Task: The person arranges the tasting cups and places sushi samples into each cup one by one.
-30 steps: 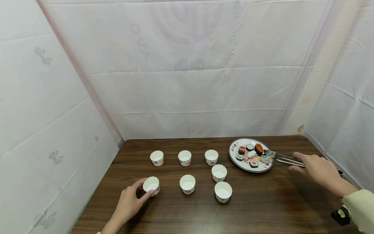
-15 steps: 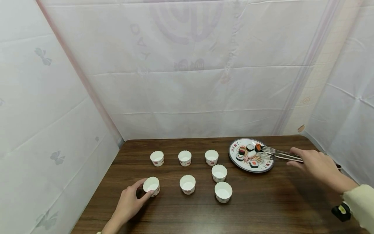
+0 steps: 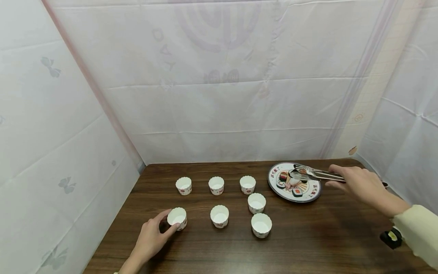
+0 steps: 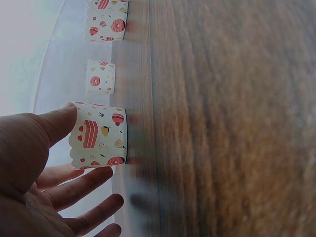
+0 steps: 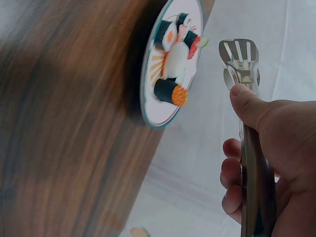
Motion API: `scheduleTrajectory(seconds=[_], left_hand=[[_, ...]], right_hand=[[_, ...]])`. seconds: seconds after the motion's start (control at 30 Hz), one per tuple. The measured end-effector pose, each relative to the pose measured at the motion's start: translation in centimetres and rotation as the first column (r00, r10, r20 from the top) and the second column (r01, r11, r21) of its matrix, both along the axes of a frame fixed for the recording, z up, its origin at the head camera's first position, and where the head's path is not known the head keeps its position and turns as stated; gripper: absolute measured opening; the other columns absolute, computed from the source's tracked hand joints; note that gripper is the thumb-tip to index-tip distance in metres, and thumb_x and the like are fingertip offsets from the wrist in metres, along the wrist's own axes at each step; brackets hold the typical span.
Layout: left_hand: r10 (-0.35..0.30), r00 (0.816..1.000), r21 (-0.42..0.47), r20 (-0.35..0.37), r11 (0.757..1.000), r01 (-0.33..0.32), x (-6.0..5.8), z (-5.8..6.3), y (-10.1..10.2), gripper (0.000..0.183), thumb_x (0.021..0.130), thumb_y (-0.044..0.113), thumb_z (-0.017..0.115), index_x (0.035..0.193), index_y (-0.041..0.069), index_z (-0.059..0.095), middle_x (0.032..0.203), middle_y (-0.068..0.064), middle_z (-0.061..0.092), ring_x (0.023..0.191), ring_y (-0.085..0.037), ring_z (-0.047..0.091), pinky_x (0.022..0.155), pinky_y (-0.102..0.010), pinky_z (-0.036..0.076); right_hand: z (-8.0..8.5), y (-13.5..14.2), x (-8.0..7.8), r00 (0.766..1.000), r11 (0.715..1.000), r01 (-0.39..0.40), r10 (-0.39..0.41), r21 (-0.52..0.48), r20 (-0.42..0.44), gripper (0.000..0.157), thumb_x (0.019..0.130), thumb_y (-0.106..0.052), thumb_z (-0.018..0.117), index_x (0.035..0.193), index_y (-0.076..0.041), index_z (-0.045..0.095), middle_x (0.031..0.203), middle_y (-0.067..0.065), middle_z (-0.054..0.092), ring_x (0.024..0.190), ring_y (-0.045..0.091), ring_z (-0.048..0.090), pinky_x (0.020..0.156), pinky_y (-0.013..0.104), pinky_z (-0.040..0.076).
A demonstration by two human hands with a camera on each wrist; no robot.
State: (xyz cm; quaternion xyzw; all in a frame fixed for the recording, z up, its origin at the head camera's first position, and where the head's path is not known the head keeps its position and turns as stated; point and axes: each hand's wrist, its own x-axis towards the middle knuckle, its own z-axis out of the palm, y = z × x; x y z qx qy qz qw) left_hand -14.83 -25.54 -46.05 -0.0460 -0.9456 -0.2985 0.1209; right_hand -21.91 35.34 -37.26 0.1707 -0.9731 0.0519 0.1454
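Note:
My left hand (image 3: 150, 238) holds a white paper baking cup (image 3: 177, 218) at the front left of the table. In the left wrist view, its thumb lies on one side of the printed cup (image 4: 102, 136), with fingertips at the other. My right hand (image 3: 362, 187) grips metal serving tongs (image 3: 326, 176) with slotted heads. The tong heads overlap the far part of a white oval plate (image 3: 277, 190) with dark blue rim in the head view, hiding some sushi. In the right wrist view, several sushi pieces show on the plate, including an orange-topped roll (image 5: 170, 92); no piece shows between the tong heads.
Three paper cups stand in a back row, the middle one (image 3: 216, 185) among them. Another cup (image 3: 219, 216) stands front centre, and two more, including the nearer cup (image 3: 261, 225), sit left of the plate. Pale cloth (image 3: 212, 114) hangs behind the brown table (image 3: 308, 243).
My right hand has moved the tongs leftward and slightly back, from the plate's right edge to over its far part. The left hand and its cup have stayed in place.

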Motion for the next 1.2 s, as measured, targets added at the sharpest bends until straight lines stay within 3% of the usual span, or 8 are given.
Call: scheduleTrajectory(seconds=[0.33, 0.5, 0.7, 0.87, 1.0, 1.2], left_hand=[[-0.006, 1.000, 0.002, -0.003, 1.000, 0.006, 0.0, 0.1, 0.0, 0.052, 0.087, 0.028, 0.085, 0.128, 0.001, 0.068, 0.110, -0.017, 0.075, 0.104, -0.035, 0.072, 0.088, -0.055, 0.055], [-0.011, 1.000, 0.000, -0.013, 1.000, 0.011, -0.1, 0.1, 0.1, 0.052, 0.086, 0.028, 0.085, 0.127, 0.002, 0.068, 0.108, -0.016, 0.076, 0.101, -0.034, 0.072, 0.086, -0.054, 0.056], [-0.010, 1.000, 0.006, -0.004, 1.000, 0.010, 0.0, 0.1, 0.0, 0.052, 0.086, 0.028, 0.085, 0.128, 0.001, 0.068, 0.109, -0.016, 0.076, 0.100, -0.034, 0.072, 0.085, -0.053, 0.057], [-0.008, 1.000, 0.010, 0.010, 1.000, 0.007, -0.1, 0.1, 0.0, 0.053, 0.086, 0.028, 0.085, 0.128, 0.001, 0.068, 0.110, -0.017, 0.075, 0.100, -0.034, 0.072, 0.087, -0.053, 0.056], [-0.006, 1.000, 0.008, 0.013, 1.000, 0.006, -0.1, 0.1, 0.0, 0.052, 0.086, 0.028, 0.085, 0.128, 0.002, 0.068, 0.109, -0.016, 0.076, 0.100, -0.034, 0.072, 0.086, -0.053, 0.056], [-0.009, 1.000, 0.009, 0.012, 1.000, 0.008, 0.0, 0.1, 0.0, 0.052, 0.087, 0.028, 0.085, 0.128, 0.001, 0.068, 0.110, -0.016, 0.075, 0.100, -0.035, 0.072, 0.086, -0.053, 0.056]], right_hand=[[1.0, -3.4, -0.9, 0.999, 0.999, -0.050, 0.050, -0.014, 0.003, 0.039, 0.090, -0.038, 0.080, 0.120, -0.016, 0.069, 0.101, 0.008, 0.076, 0.066, 0.025, 0.066, 0.043, 0.038, 0.040], [1.2, -5.1, -1.4, 0.996, 0.996, -0.089, 0.089, -0.021, -0.006, 0.038, 0.090, -0.040, 0.079, 0.118, -0.017, 0.069, 0.099, 0.005, 0.076, 0.064, 0.021, 0.064, 0.043, 0.036, 0.040], [1.5, -7.2, -1.8, 0.990, 0.989, -0.144, 0.144, -0.025, -0.012, 0.035, 0.091, -0.038, 0.078, 0.117, -0.017, 0.068, 0.088, -0.004, 0.072, 0.061, 0.013, 0.057, 0.044, 0.034, 0.037], [1.6, -8.9, -2.2, 0.983, 0.983, -0.181, 0.180, -0.028, -0.025, 0.027, 0.091, -0.037, 0.078, 0.108, -0.020, 0.065, 0.070, -0.012, 0.057, 0.055, 0.009, 0.046, 0.044, 0.031, 0.033], [1.6, -10.4, -2.6, 0.978, 0.978, -0.208, 0.206, -0.030, -0.038, 0.026, 0.090, -0.037, 0.079, 0.103, -0.021, 0.063, 0.065, -0.014, 0.050, 0.053, 0.008, 0.044, 0.043, 0.030, 0.032], [1.6, -12.8, -2.9, 0.970, 0.970, -0.241, 0.239, -0.043, -0.041, 0.027, 0.090, -0.039, 0.080, 0.107, -0.022, 0.067, 0.076, -0.014, 0.064, 0.059, 0.007, 0.055, 0.044, 0.029, 0.038]])
